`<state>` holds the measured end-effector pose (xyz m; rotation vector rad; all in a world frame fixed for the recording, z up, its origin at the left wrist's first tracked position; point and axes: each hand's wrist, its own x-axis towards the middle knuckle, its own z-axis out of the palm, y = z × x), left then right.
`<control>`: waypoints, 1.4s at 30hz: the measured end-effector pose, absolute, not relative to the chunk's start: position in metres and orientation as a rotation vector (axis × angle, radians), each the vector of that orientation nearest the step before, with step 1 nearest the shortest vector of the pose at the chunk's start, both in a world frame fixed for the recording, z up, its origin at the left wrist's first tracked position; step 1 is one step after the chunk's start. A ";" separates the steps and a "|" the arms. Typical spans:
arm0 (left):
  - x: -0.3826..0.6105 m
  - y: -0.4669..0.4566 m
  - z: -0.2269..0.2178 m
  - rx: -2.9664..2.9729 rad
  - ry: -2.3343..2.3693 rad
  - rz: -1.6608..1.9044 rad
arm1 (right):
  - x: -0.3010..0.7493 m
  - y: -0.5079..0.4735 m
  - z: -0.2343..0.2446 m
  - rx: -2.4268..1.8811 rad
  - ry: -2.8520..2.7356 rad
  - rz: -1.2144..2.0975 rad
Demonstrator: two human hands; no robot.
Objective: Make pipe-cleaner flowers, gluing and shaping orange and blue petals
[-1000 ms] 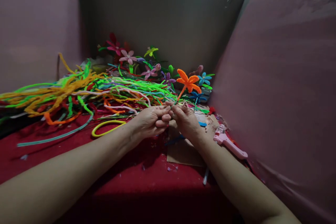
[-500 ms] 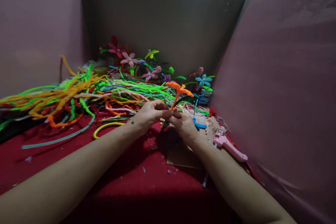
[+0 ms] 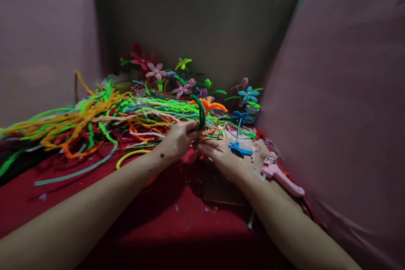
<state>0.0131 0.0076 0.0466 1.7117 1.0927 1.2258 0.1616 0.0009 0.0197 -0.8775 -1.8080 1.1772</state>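
Note:
My left hand (image 3: 177, 138) is closed around the stem of an orange pipe-cleaner flower (image 3: 211, 105), whose petals point away from me. A dark green pipe cleaner (image 3: 200, 112) arches up from my left fingers beside the flower. My right hand (image 3: 218, 152) lies just to the right, fingers curled at the lower stem, touching my left hand. Both hands hover over a red cloth (image 3: 152, 215).
A heap of loose pipe cleaners (image 3: 88, 116) in green, orange and pink spreads on the left. Finished flowers (image 3: 182, 86) stand at the back. A blue flower (image 3: 239, 149), a cardboard piece (image 3: 221, 187) and a pink glue gun (image 3: 281, 177) lie to the right. Pink walls close both sides.
The orange flower has tipped from upright to lying away from me. A dark green pipe cleaner has come up in a loop at my left fingers. Both hands stayed together.

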 end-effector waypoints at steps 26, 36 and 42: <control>0.001 0.004 0.031 0.913 0.525 0.920 | 0.157 -0.002 0.004 -0.833 -1.510 1.652; 0.002 0.002 0.033 1.216 0.804 1.139 | 0.159 0.002 0.005 -0.869 -1.601 1.582; -0.009 0.015 0.035 1.169 0.877 0.965 | 0.162 -0.003 0.022 -0.959 -1.810 1.454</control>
